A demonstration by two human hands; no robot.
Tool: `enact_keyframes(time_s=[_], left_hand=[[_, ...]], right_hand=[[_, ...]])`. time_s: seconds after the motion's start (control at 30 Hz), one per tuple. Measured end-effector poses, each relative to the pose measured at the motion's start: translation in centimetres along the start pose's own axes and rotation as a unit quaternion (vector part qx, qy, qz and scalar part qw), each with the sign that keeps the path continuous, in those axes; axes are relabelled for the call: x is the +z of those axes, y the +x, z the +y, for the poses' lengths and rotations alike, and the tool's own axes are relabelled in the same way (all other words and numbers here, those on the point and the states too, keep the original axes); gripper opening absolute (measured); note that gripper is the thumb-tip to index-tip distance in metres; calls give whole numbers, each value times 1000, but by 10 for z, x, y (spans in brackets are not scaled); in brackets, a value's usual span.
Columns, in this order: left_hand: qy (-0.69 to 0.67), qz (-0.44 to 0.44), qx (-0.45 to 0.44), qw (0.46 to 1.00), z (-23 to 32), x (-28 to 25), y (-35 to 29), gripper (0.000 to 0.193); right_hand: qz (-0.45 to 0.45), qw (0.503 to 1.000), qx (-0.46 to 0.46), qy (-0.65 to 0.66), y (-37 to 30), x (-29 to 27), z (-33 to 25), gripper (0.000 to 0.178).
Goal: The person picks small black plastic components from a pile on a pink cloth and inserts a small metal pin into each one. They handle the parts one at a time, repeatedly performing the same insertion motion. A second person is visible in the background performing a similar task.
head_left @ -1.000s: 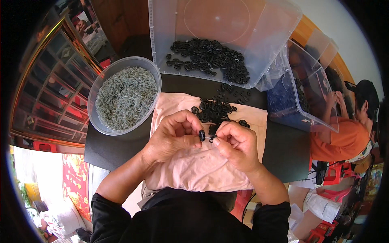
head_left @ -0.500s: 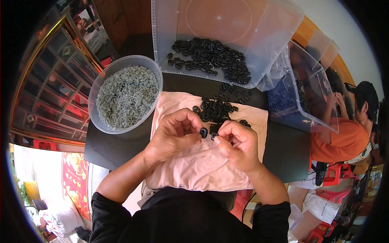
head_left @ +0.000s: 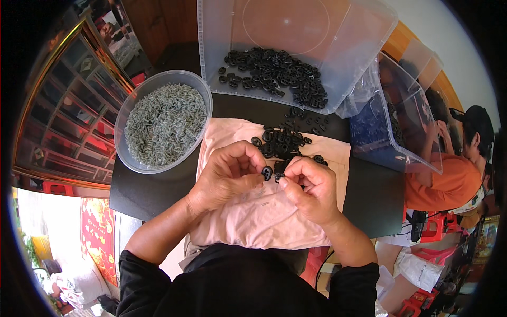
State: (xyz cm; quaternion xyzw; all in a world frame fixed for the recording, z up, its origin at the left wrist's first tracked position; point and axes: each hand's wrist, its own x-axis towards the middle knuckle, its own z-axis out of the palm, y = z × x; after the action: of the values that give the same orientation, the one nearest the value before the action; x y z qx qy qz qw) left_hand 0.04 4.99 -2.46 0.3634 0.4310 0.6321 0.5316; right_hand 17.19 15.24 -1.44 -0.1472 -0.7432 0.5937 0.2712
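Between the thumb and fingertips of my left hand (head_left: 231, 171) is pinched a black oval cord lock piece (head_left: 267, 173) with holes in it. My right hand (head_left: 312, 186), just beside it, pinches a smaller black plastic part (head_left: 279, 178), partly covered by the fingertips. The two parts are held close together with a narrow gap. Both hands hover over a pink cloth (head_left: 248, 227). Just beyond them lies a heap of black cord lock pieces (head_left: 282, 141) on the cloth's far part.
A round clear tub of small metal springs (head_left: 168, 124) stands at left on the dark table (head_left: 140, 193). At the far side, a tipped clear bin (head_left: 359, 47) holds many black pieces. Another clear bin (head_left: 369, 138) sits at right, near a person in orange (head_left: 443, 182).
Both hands stay in nearly the same place and keep their pinches. The oval piece in my left fingers has shifted very slightly to the right.
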Motion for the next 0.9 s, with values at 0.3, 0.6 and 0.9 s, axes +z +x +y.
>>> enact_keyframes(time_s=[0.3, 0.6, 0.9], left_hand=[[6, -3, 12, 1000, 2, 3, -1, 22], [8, 5, 8, 1000, 4, 3, -2, 21], [0, 6, 5, 1000, 3, 3, -2, 19]], right_hand=[[29, 999, 13, 3, 1, 3, 2, 11], [46, 998, 32, 28, 0, 6, 1, 11], [42, 997, 45, 35, 0, 5, 1, 11]])
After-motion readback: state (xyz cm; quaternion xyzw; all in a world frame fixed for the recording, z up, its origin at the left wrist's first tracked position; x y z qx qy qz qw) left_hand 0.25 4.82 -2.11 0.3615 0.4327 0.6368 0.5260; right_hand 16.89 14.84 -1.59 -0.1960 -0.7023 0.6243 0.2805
